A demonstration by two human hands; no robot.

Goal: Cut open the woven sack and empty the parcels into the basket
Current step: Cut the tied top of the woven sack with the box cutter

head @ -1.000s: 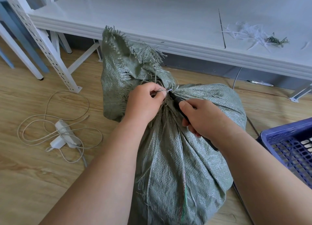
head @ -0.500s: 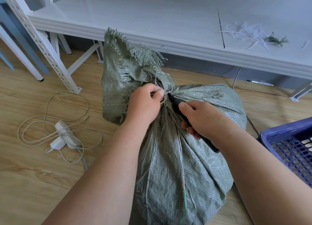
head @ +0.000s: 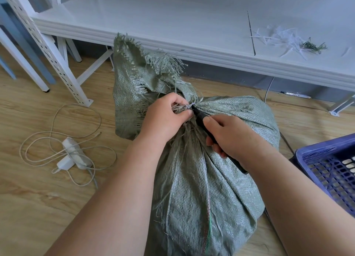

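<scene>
at frame centre, the sack (head: 201,178) neck is clenched taut by the left hand (head: 165,117) so the cutter (head: 201,119), grasped by the right hand (head: 230,138), can reach the tie (head: 189,106).

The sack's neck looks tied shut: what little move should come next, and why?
Probably a short pull of the black cutter through the pale tie. The right hand holds its tip right at that tie, the left hand pinches the bunched neck of the sack, which is closed, and the basket waits alongside.
</scene>
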